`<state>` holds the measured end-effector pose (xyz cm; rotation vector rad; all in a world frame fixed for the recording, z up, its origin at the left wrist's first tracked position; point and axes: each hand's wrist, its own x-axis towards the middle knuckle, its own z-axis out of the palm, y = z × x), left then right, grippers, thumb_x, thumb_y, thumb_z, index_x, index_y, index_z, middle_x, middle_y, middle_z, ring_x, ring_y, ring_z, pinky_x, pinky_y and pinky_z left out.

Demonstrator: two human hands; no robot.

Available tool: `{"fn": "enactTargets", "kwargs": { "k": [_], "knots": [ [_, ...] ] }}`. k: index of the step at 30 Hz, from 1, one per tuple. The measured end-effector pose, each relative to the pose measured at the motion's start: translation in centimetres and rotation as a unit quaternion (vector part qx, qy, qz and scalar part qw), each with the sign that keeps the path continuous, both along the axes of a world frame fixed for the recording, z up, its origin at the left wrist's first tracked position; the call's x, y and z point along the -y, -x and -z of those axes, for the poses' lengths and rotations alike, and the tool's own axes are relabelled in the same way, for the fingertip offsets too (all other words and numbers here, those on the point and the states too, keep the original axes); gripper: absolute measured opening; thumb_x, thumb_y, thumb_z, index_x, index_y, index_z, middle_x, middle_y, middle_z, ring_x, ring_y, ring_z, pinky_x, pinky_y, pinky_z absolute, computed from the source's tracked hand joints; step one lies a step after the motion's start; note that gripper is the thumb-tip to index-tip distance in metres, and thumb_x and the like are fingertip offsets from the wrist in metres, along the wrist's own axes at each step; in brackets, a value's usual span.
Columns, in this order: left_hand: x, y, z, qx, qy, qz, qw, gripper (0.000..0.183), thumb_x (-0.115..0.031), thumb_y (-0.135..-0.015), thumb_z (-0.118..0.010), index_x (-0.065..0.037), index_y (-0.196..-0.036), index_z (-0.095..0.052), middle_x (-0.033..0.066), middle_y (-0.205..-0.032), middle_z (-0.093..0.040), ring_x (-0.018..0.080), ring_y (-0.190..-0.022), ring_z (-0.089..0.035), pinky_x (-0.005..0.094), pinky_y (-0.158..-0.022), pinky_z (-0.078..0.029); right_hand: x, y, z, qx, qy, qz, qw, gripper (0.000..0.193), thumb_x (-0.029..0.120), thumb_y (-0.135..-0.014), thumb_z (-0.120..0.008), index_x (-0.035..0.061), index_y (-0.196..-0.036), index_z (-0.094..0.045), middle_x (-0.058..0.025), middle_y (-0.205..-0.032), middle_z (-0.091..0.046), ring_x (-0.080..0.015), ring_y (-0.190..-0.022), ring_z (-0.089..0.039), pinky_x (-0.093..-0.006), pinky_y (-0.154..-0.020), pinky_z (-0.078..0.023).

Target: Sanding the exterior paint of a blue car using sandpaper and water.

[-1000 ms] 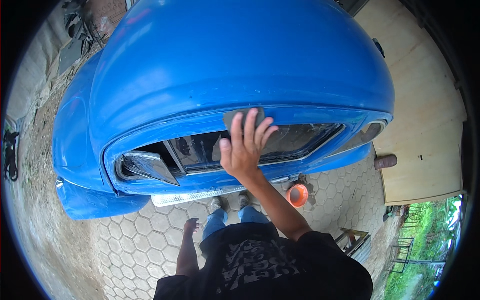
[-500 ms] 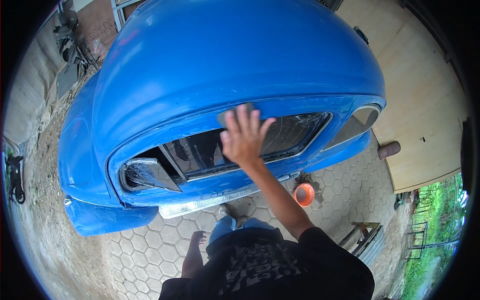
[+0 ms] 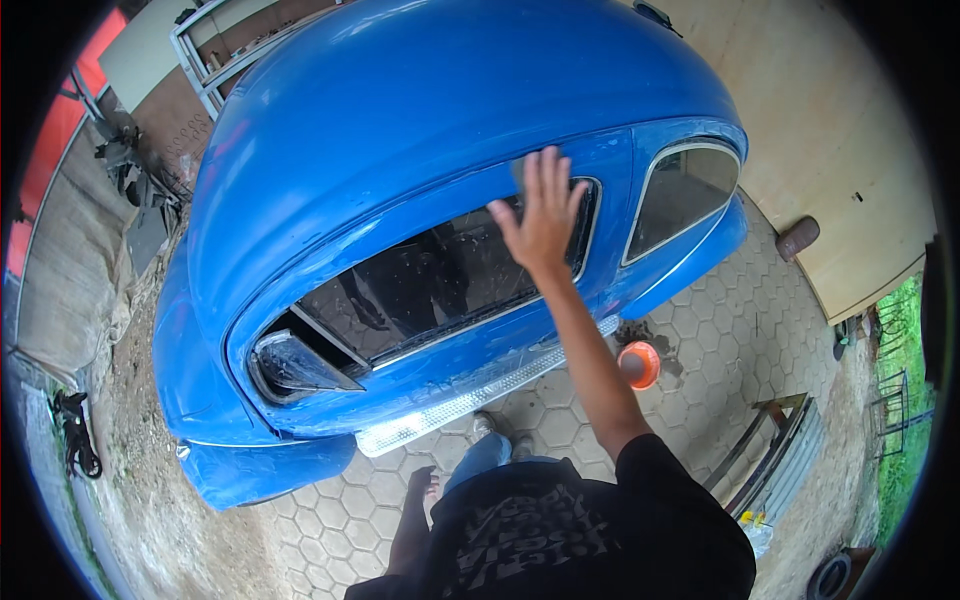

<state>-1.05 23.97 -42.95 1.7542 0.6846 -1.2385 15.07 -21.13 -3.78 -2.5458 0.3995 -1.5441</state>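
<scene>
My right hand (image 3: pixel 545 225) lies with spread fingers on the upper door frame of a blue rounded car (image 3: pixel 450 110). Under its fingers it holds a small grey-brown sheet (image 3: pixel 518 172), which looks like sandpaper, flat against the paint; most of the sheet is hidden. Just below is the dark door window (image 3: pixel 430 275), spotted and streaked. The small vent pane (image 3: pixel 290 362) at its left end is swung outward. My left hand (image 3: pixel 424 482) hangs low at my side, fingers loosely apart, with nothing visible in it.
An orange bucket (image 3: pixel 638 366) stands on the hexagonal paving (image 3: pixel 700 370), right of my feet. The silvery running board (image 3: pixel 460 408) runs along the car's lower side. Metal frame pieces (image 3: pixel 770 450) lie at the lower right. A large beige panel (image 3: pixel 820 130) rises behind the car's right end.
My right hand has slid right along the top of the door frame with the sheet, toward the window's right corner. The view has shifted and turned; my left hand still hangs down.
</scene>
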Motion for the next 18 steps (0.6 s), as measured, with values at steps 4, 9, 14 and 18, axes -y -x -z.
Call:
{"fn": "enactTargets", "kwargs": {
  "k": [4, 9, 14, 18],
  "knots": [
    [-3.0, 1.9, -1.6, 0.071, 0.006, 0.012, 0.997, 0.039, -0.035, -0.088, -0.049, -0.018, -0.123, -0.054, 0.0101, -0.099, -0.063, 0.0223, -0.077, -0.061, 0.0394, -0.067, -0.048, -3.5, 0.2, -2.3, 0.073, -0.069, -0.105, 0.989, 0.069, 0.049, -0.090, -0.043, 0.0025, -0.140, -0.032, -0.0173, -0.148, -0.024, -0.0366, -0.138, -0.018, -0.0555, -0.109, -0.008],
    [-6.0, 6.3, -1.2, -0.044, -0.069, 0.061, 0.995, 0.035, -0.032, -0.091, -0.042, -0.018, -0.120, -0.057, 0.0085, -0.103, -0.064, 0.0216, -0.082, -0.062, 0.0386, -0.074, -0.046, -7.5, 0.3, -1.9, -0.031, 0.026, -0.170, 0.985, 0.047, 0.035, -0.094, -0.042, 0.0134, -0.135, -0.043, -0.0074, -0.143, -0.038, -0.0282, -0.135, -0.029, -0.0527, -0.109, -0.016],
    [-6.9, 8.1, 0.8, 0.049, -0.033, 0.239, 0.969, 0.038, -0.025, -0.091, -0.044, -0.017, -0.127, -0.053, 0.0100, -0.107, -0.064, 0.0224, -0.085, -0.063, 0.0369, -0.070, -0.047, -3.1, 0.5, -1.6, 0.150, -0.087, -0.157, 0.972, 0.037, 0.021, -0.093, -0.048, 0.0066, -0.127, -0.051, -0.0081, -0.135, -0.047, -0.0259, -0.129, -0.041, -0.0508, -0.108, -0.022],
    [-10.1, 8.3, 7.7, 0.044, 0.001, 0.239, 0.970, 0.036, -0.026, -0.090, -0.047, -0.015, -0.123, -0.055, 0.0115, -0.097, -0.065, 0.0228, -0.078, -0.062, 0.0361, -0.061, -0.046, -7.3, 0.3, -1.2, 0.024, -0.019, -0.199, 0.979, 0.039, 0.025, -0.091, -0.051, 0.0099, -0.128, -0.052, -0.0133, -0.134, -0.047, -0.0341, -0.129, -0.037, -0.0477, -0.107, -0.027]
  ]
}}
